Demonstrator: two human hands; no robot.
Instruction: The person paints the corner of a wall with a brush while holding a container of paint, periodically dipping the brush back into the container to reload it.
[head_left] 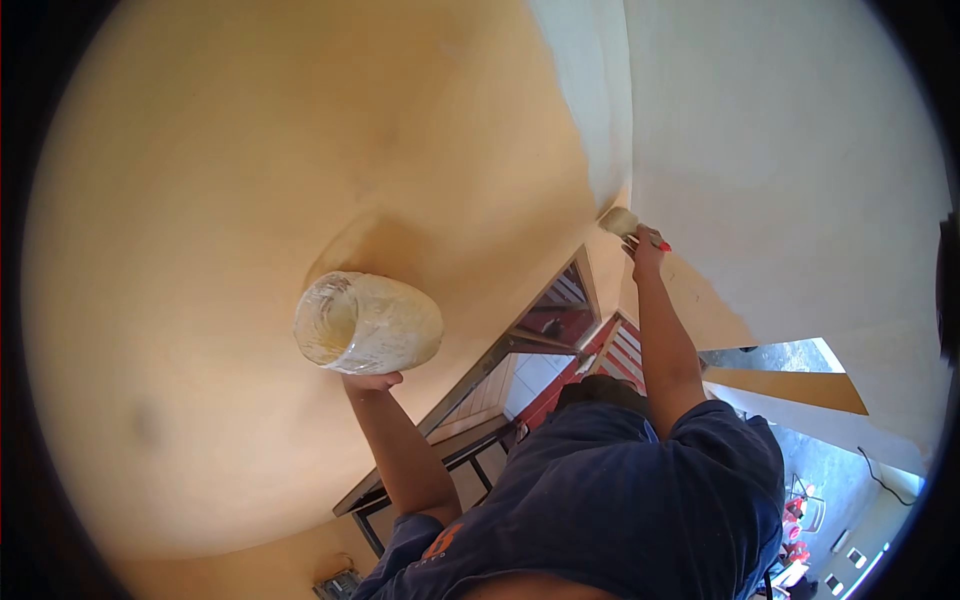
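My left hand (374, 381) holds up a translucent plastic tub (395, 325) from below, near the yellow-orange wall (420, 130). White smears coat the tub, and pale paint shows inside its mouth. Most of that hand's fingers are hidden behind the tub. My right hand (645, 248) reaches far out with its fingers around a wide paintbrush (619, 222), whose red handle end sticks out. The bristles touch or almost touch the wall by the corner. Beside the brush, a pale painted strip (582, 95) meets the yellow-orange surface.
A whitish wall (780, 150) adjoins on the right, with a yellow-orange patch low on it. Below lie a framed opening (565, 300), red-and-white stairs (615, 350) and a dark metal railing (470, 475). A bluish floor (825, 480) with red items shows at the lower right.
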